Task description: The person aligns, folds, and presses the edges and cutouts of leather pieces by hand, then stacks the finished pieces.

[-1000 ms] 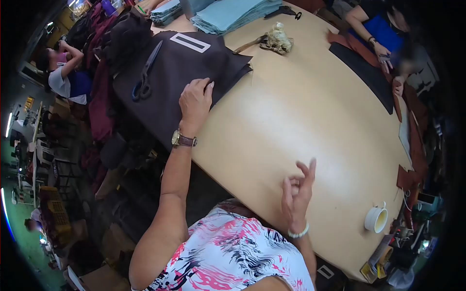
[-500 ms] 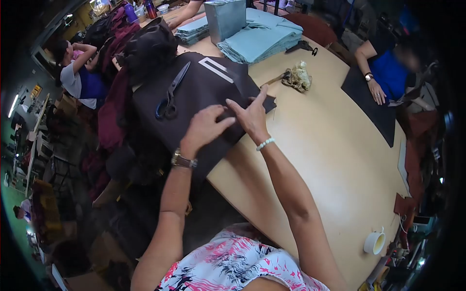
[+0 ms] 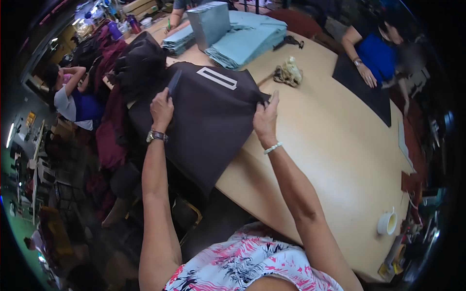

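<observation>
A dark brown piece of cloth [image 3: 208, 121] lies over the table's left edge, with a white rectangular outline [image 3: 235, 87] on its upper part. My left hand [image 3: 161, 109] is closed around the handles of a pair of scissors [image 3: 174, 83], whose blades point up and away from me over the cloth. Whether its fingers also pinch the cloth, I cannot tell. At the cloth's right corner, my right hand [image 3: 266, 119] grips the fabric between thumb and fingers. The scissor handles are hidden in my left hand.
Light blue cloth stacks [image 3: 250, 36] and a grey block [image 3: 208, 24] stand at the back. A crumpled cream-and-brown object [image 3: 288, 72] lies beyond my right hand. A tape roll [image 3: 387, 223] sits at the lower right. A co-worker's hand [image 3: 369, 77] rests on black cloth [image 3: 364, 92].
My left hand has moved left and closed on the scissors, which were lying on the cloth. My right hand has shifted to the right and taken hold of the cloth's corner.
</observation>
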The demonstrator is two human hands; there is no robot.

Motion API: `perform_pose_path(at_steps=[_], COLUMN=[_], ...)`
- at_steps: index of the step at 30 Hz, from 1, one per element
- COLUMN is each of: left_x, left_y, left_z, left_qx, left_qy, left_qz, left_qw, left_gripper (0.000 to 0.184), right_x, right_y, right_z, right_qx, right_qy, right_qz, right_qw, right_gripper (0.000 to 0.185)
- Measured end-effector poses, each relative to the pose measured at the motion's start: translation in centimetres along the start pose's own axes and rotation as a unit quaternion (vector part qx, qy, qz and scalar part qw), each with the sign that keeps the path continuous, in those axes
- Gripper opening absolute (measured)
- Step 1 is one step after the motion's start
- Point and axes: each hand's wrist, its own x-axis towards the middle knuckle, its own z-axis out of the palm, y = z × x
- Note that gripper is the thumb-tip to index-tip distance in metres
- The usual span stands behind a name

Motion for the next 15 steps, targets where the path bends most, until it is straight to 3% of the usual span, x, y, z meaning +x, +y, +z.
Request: perform_pose_path(at_steps=[3,6,9,10,12,15], left_x=[0.5,0.1,-0.9,-0.4,-0.6,-0.4], left_y=[0.5,0.8,2.2,0.6,4.2,13.4], left_z=[-0.4,0.2,1.0,3.0,2.7,2.4], left_qx=[0.000,0.024,0.093,0.130,0.125,-0.059], left_qy=[0.014,-0.013,-0.073,-0.055,0.028,0.023], left_qz=[0.024,0.037,0.020,0.080,0.159,0.263], left_qw=[1.000,0.999,0.993,0.987,0.979,0.963], left_gripper=[0.033,0.034,0.034,0.033,0.035,0.042], right_x=[-0.7,-2.7,-5.3,-6.4,-8.8,-12.3], right_y=[0.6,1.8,2.2,2.1,-0.4,-0.1], right_z=[-5.1,-13.1,-21.3,-23.8,-28.6,-35.3], right_qx=[-0.031,-0.025,-0.105,-0.124,-0.201,-0.298], right_qy=[0.042,0.065,0.099,0.101,0.100,0.118], right_qz=[-0.029,0.010,0.066,0.088,0.132,0.119], right_qw=[0.998,0.998,0.987,0.983,0.966,0.940], right_gripper=[0.061,0.059,0.063,0.064,0.067,0.072])
